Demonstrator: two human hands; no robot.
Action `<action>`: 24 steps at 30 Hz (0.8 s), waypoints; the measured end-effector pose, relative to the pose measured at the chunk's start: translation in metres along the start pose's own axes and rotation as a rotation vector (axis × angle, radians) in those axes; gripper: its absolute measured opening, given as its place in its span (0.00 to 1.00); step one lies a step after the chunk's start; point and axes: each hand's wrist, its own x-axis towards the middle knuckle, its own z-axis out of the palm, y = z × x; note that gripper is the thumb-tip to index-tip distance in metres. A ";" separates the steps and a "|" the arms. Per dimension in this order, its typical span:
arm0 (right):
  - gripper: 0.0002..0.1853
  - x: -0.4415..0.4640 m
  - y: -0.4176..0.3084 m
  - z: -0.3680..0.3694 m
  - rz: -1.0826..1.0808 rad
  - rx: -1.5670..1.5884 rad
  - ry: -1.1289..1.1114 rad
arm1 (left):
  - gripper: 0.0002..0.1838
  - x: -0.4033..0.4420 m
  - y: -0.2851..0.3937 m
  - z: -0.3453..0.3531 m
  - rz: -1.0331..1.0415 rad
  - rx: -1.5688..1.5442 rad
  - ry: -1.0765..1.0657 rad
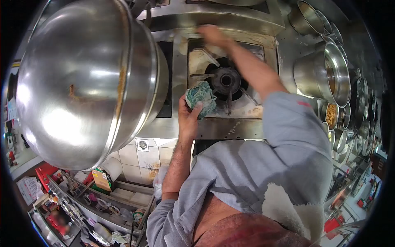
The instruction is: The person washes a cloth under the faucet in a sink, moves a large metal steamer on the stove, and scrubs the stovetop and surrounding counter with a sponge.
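Observation:
My left hand (189, 117) is closed around a crumpled green-and-white cloth (201, 100), held at the left front of a gas burner (226, 80). The burner has a dark round head, with metal support arms around it. My right arm reaches across the stove, and my right hand (214, 36) is near the back edge of the burner's stained tray (251, 108). Motion blurs that hand, so its fingers and anything in them cannot be made out.
A large domed steel vessel (78, 82) fills the left side, close to my left arm. Steel pots (312, 74) and a small pot of yellowish food (331, 115) stand at the right. Below left, a shelf (131, 196) holds assorted items above the tiled floor (127, 158).

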 end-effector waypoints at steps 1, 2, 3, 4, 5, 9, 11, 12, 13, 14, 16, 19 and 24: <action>0.24 0.025 -0.026 0.010 -0.079 0.007 -0.001 | 0.21 0.001 -0.001 0.003 -0.006 0.003 -0.009; 0.20 0.051 -0.043 0.029 -0.068 0.049 0.027 | 0.21 0.003 -0.002 0.006 -0.006 -0.009 -0.006; 0.20 0.058 -0.047 0.031 -0.059 0.047 0.032 | 0.21 0.005 -0.002 0.009 -0.004 -0.021 -0.004; 0.18 0.060 -0.050 0.031 -0.071 0.018 0.007 | 0.21 0.007 -0.002 0.012 -0.014 0.010 -0.013; 0.16 0.053 -0.058 0.021 -0.082 -0.010 -0.023 | 0.21 0.006 -0.003 0.014 -0.022 0.013 -0.021; 0.15 -0.058 0.033 -0.035 0.378 0.412 0.009 | 0.21 0.007 0.001 0.014 -0.009 -0.012 -0.024; 0.14 -0.136 0.116 -0.058 0.381 0.512 0.071 | 0.21 0.005 0.000 0.011 -0.015 -0.016 -0.007; 0.14 -0.166 0.129 -0.087 0.153 -0.068 0.042 | 0.21 0.007 -0.001 0.008 -0.006 0.012 -0.006; 0.14 -0.166 0.130 -0.091 0.149 -0.070 0.044 | 0.21 0.009 0.000 0.007 0.006 0.044 -0.007; 0.15 -0.166 0.132 -0.093 0.196 -0.025 0.023 | 0.21 0.008 0.002 0.008 0.008 0.044 -0.007; 0.16 -0.143 0.123 -0.080 0.275 0.118 -0.007 | 0.21 0.007 0.006 0.012 0.009 0.056 -0.018; 0.14 -0.027 0.047 0.001 0.263 0.476 -0.105 | 0.21 0.006 0.001 0.017 0.017 0.030 -0.020; 0.16 0.018 -0.089 -0.026 0.186 0.195 -0.106 | 0.20 -0.001 0.000 0.026 0.011 0.052 -0.014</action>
